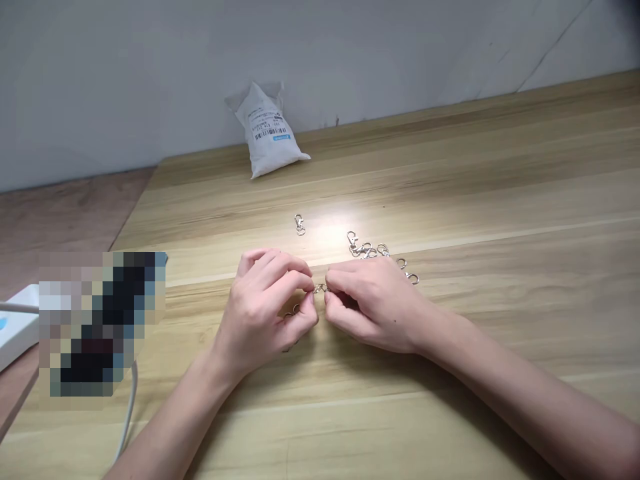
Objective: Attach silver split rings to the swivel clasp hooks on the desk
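My left hand [267, 303] and my right hand [373, 303] meet fingertip to fingertip low over the wooden table [500, 220]. Both are closed in a pinch on a small silver clasp [321, 288] held between them. A bit of metal ring [295, 309] shows under my left fingers. Just beyond my right hand lies a small heap of silver lobster clasps [367, 249], several of them, partly hidden by the hand. One lone clasp [299, 225] lies apart, farther back and to the left.
A white plastic bag with a barcode label [267, 130] leans against the grey wall at the table's back edge. At the left edge sit a white device [15, 327] with a cable [127, 407] and a blurred-out patch.
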